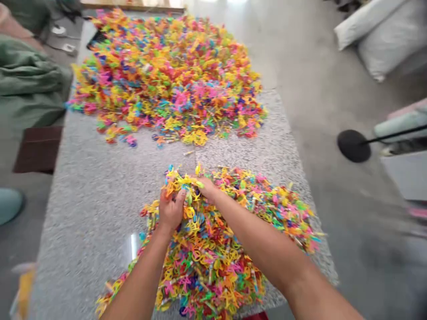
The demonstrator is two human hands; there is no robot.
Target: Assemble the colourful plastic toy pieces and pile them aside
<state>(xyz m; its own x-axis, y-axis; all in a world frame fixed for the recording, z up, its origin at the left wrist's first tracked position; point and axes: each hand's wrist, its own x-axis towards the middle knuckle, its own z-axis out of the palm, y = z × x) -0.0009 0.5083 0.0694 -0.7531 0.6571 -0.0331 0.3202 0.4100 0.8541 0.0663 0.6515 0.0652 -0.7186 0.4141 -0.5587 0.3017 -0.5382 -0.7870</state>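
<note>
Both hands meet at the far edge of the near pile of small colourful plastic pieces (213,253). My left hand (171,209) curls around a clump of yellow and orange plastic pieces (182,183), thumb toward the middle. From the other side my right hand (207,187) closes on the same clump, its fingers partly hidden by the pieces. Some of the pieces look like little rings with spokes, but the exact kind is too small and blurred to tell. Thin white stick-like bits lie mixed into the pile.
A larger heap of similar pieces (167,75) covers the far part of the speckled grey table (93,191). A person in a green garment (26,84) is at the left. White sacks (387,40) and a round black base (354,146) stand on the floor at right.
</note>
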